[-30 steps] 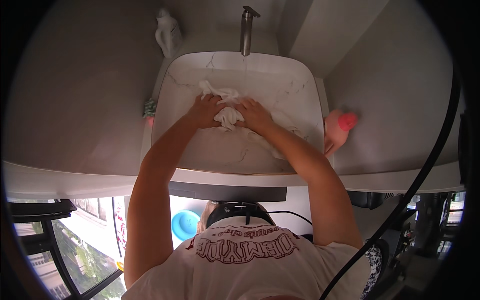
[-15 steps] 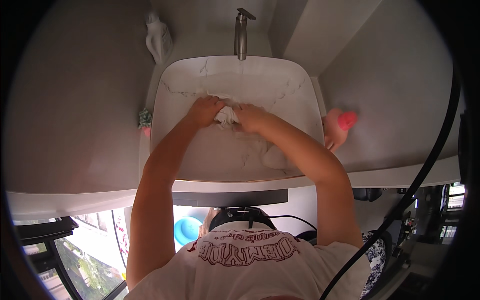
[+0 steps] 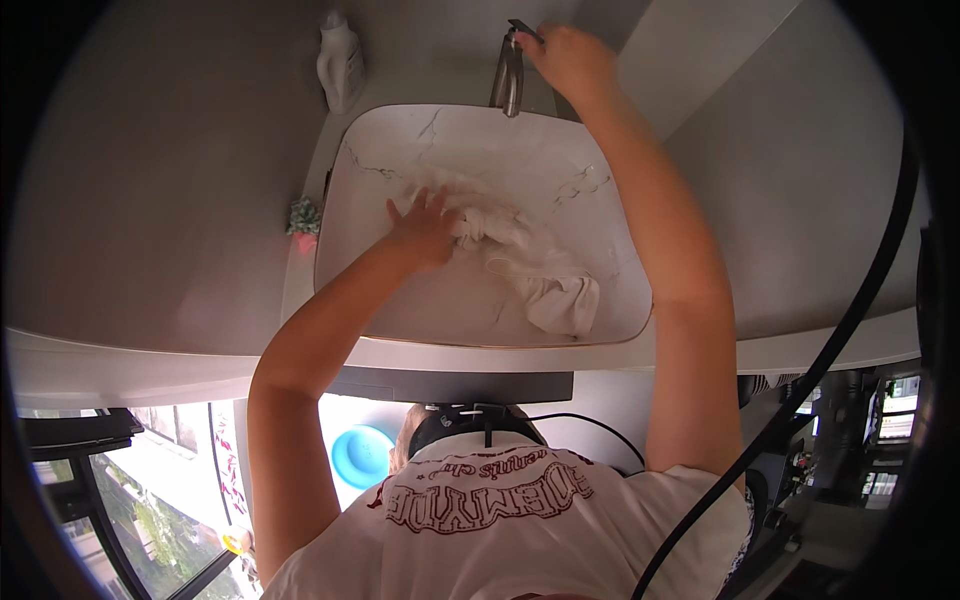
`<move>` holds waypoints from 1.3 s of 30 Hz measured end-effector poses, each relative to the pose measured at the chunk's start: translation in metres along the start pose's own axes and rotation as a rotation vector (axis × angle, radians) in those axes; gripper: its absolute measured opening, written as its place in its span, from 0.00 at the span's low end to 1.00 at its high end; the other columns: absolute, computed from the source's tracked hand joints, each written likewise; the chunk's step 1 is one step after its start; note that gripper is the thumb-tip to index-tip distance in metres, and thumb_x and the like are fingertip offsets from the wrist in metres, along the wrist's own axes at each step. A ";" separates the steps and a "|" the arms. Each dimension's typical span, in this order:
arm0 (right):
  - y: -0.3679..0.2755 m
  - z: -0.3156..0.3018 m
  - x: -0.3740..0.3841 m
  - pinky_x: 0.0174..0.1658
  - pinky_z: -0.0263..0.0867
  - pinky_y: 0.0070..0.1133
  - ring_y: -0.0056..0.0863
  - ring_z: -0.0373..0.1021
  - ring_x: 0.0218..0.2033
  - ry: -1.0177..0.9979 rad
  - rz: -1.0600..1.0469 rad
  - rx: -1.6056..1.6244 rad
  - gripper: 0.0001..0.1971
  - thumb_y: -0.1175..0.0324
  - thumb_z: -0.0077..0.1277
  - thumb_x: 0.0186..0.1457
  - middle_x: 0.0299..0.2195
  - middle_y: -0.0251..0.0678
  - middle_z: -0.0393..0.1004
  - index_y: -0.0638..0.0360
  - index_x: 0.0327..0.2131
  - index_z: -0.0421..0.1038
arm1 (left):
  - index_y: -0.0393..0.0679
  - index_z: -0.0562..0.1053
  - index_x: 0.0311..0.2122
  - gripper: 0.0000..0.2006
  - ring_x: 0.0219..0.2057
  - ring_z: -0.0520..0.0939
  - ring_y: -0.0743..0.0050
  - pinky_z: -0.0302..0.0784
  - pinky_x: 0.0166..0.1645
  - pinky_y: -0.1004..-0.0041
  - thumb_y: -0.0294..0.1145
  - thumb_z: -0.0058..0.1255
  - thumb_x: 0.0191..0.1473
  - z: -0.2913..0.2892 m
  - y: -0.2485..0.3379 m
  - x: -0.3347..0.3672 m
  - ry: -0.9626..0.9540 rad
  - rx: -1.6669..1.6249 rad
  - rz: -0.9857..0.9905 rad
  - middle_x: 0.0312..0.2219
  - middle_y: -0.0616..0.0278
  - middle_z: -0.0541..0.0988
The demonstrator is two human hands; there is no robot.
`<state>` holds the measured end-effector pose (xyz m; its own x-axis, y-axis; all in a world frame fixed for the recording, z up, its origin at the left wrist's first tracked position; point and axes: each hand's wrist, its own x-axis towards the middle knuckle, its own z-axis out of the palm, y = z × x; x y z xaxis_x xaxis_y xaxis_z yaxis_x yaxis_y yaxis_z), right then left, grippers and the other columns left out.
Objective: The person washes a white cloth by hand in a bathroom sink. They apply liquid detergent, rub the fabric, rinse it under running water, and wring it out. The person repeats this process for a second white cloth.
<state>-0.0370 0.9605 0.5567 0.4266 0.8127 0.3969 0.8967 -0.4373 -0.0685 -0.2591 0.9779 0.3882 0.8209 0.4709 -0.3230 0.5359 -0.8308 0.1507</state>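
Note:
A white marbled sink [image 3: 385, 135] holds a wet, crumpled white cloth [image 3: 562, 300], which stretches from my left hand toward the sink's near right. My left hand [image 3: 425, 230] is at the cloth's left end, fingers spread over it without gripping. My right hand [image 3: 572, 62] reaches up to the back, its fingers closed at the lever handle [image 3: 524, 31] of the metal faucet [image 3: 508, 85]. Whether water runs from the spout cannot be made out.
A white bottle [image 3: 340, 68] stands behind the sink at the left. Beside the sink's left edge is a small potted plant [image 3: 303, 218]. Below the counter a blue basin [image 3: 362, 457] shows, and a black cable [image 3: 840, 350] runs down the right side.
My right hand has left the cloth and gone up to the faucet lever. My left hand has opened, and the cloth lies more spread out. The view has shifted slightly.

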 end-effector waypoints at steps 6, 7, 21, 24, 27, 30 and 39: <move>0.005 0.022 0.051 0.36 0.67 0.32 0.38 0.71 0.38 -0.123 0.117 -0.136 0.24 0.45 0.38 0.54 0.35 0.39 0.74 0.55 0.31 0.75 | 0.50 0.59 0.55 0.28 0.63 0.45 0.57 0.41 0.58 0.38 0.34 0.47 0.46 0.008 -0.012 -0.021 0.039 0.027 -0.048 0.61 0.57 0.45; 0.003 0.025 0.057 0.36 0.67 0.31 0.38 0.71 0.38 -0.123 0.111 -0.151 0.23 0.46 0.38 0.55 0.36 0.38 0.74 0.55 0.32 0.75 | 0.50 0.59 0.55 0.28 0.62 0.46 0.58 0.42 0.59 0.39 0.34 0.47 0.46 0.015 -0.017 -0.023 0.082 0.035 -0.052 0.61 0.57 0.46; -0.003 0.035 -0.055 0.38 0.65 0.30 0.34 0.72 0.32 -0.268 -0.087 0.174 0.21 0.48 0.40 0.54 0.29 0.38 0.75 0.56 0.33 0.73 | 0.50 0.57 0.57 0.29 0.59 0.55 0.51 0.50 0.59 0.49 0.51 0.41 0.52 0.041 -0.044 0.014 0.464 -0.185 -0.212 0.58 0.55 0.56; 0.029 0.118 -0.140 0.51 0.58 0.32 0.38 0.59 0.52 -0.405 -0.173 0.198 0.27 0.50 0.41 0.54 0.53 0.45 0.58 0.53 0.54 0.55 | 0.52 0.53 0.60 0.33 0.60 0.51 0.48 0.47 0.58 0.45 0.57 0.39 0.52 0.039 -0.031 0.034 0.409 -0.249 -0.206 0.60 0.54 0.51; 0.017 0.143 -0.193 0.57 0.49 0.40 0.40 0.45 0.61 -0.624 -0.224 0.054 0.37 0.49 0.44 0.52 0.61 0.43 0.41 0.50 0.60 0.42 | 0.55 0.50 0.61 0.38 0.62 0.47 0.48 0.44 0.57 0.39 0.62 0.40 0.49 0.028 -0.014 0.054 0.344 -0.208 -0.253 0.61 0.55 0.47; 0.023 0.139 -0.205 0.58 0.44 0.45 0.39 0.42 0.62 -0.688 -0.361 0.024 0.40 0.47 0.47 0.49 0.62 0.42 0.39 0.50 0.61 0.41 | 0.57 0.48 0.61 0.42 0.62 0.44 0.50 0.42 0.56 0.35 0.66 0.43 0.44 0.025 0.010 0.064 0.233 -0.127 -0.260 0.62 0.56 0.44; 0.033 0.145 -0.214 0.58 0.43 0.44 0.36 0.45 0.61 -0.776 -0.239 -0.076 0.37 0.49 0.48 0.49 0.61 0.36 0.46 0.51 0.59 0.47 | 0.57 0.46 0.61 0.47 0.63 0.40 0.52 0.41 0.55 0.32 0.60 0.54 0.38 0.038 -0.004 0.044 -0.001 0.315 0.233 0.62 0.59 0.42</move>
<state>-0.0817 0.8284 0.3364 0.2104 0.9106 -0.3557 0.9752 -0.2209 0.0113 -0.2323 0.9909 0.3379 0.9132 0.2585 -0.3149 0.2479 -0.9660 -0.0740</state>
